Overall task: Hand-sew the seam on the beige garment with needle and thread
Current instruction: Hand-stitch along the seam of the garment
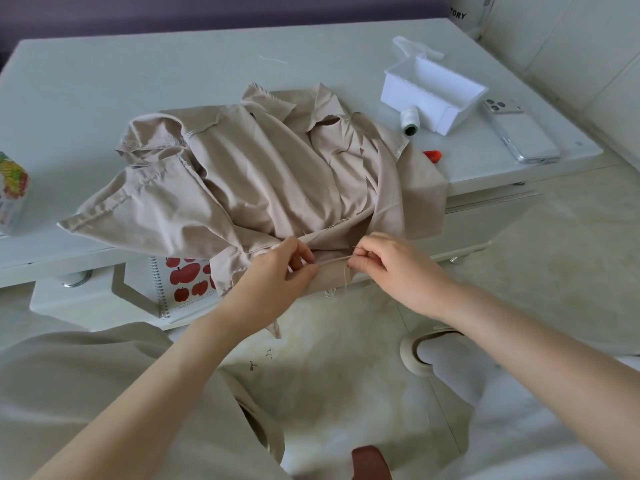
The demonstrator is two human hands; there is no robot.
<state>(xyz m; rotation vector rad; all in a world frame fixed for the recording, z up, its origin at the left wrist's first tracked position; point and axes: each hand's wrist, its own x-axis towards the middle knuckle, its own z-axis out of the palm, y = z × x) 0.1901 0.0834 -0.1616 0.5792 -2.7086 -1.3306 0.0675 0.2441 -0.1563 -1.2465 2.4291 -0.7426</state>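
Low white table fills the upper half of frame, with a lower white shelf tier beneath it at left. Pale, mottled tile floor at centre right and bottom. White panelled wall upper right, dull purple surface along top left; light soft and even.

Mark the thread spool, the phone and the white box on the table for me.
thread spool (410, 119), head view, on its white wound side.
phone (523, 133), head view, on the middle of its back.
white box (398, 92), head view, on its near outer wall.
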